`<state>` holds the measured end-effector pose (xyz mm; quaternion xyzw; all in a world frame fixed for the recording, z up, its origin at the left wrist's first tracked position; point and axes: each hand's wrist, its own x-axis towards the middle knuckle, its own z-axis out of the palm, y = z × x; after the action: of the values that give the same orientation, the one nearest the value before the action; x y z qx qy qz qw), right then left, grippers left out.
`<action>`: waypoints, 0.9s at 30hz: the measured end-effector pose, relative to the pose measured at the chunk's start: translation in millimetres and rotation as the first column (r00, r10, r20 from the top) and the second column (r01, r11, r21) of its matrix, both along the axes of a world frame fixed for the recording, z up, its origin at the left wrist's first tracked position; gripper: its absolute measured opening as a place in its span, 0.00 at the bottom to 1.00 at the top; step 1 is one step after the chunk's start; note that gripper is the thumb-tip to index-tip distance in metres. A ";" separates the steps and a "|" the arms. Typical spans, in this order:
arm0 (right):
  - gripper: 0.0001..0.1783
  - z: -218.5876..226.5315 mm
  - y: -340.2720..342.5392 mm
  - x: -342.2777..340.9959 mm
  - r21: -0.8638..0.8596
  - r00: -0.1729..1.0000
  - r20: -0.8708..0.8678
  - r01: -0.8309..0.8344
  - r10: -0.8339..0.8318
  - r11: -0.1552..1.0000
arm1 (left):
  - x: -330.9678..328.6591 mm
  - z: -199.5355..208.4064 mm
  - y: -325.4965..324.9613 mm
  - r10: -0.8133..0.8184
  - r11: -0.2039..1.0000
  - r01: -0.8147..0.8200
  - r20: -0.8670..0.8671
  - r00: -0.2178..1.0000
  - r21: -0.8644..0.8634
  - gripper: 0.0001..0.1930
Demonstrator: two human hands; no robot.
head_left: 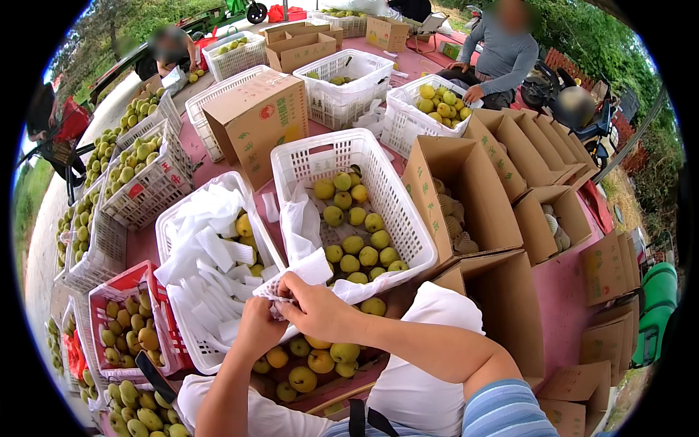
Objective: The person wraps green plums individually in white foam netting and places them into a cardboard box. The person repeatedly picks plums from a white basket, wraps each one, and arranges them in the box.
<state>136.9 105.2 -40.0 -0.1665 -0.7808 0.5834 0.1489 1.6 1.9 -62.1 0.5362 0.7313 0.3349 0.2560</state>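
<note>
A: Use the white centre crate (399,204) as the reference. What is located furthest left?

B: A red crate (157,295) holding pears (131,331), well left of the reference. A dark, flat device (154,377) overlaps its near right corner; its face is not legible.

A: Next position?

B: A white sleeve crate (191,331), directly left of the reference. Loose sleeves (211,255) cover most of its contents; a few pears show along the right side.

A: State the condition of the hands.

B: Left hand (261,324): just off the reference's near left corner, fingers curled closed on a white foam sleeve (309,269). Right hand (320,312): beside it, thumb and fingers pinching the same sleeve. The sleeve lies across that corner of the reference. Fingers hide its lower end; whether it encloses a pear cannot be determined.

A: And to the right?

B: An open carton (486,215), just right of the reference; its walls partly hide netted contents (453,218). Far right of the reference, a green plastic object (659,313) is cut off by the lens border; its kind is unclear.
</note>
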 end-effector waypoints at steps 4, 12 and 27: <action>0.18 29.2 8.3 5.3 0.179 0.986 0.086 -0.153 0.140 0.972 | -3.5 -37.8 -6.9 -0.028 0.969 -0.139 0.649 0.761 0.204 0.11; 0.22 -0.9 25.4 -8.0 0.711 0.974 0.219 -0.201 0.060 0.674 | -2.4 -4.0 -7.3 -0.117 0.993 0.113 -0.259 0.959 -0.031 0.23; 0.08 -159.5 225.1 -50.1 0.556 0.846 0.463 -0.045 -0.264 0.830 | -48.4 -4.0 -52.0 0.491 0.764 -0.640 0.716 0.496 -0.080 0.21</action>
<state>86.8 330.3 -199.5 -0.3149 -0.9133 0.2582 0.0077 -46.7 -50.1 -66.1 0.1184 0.6749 0.6473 0.3339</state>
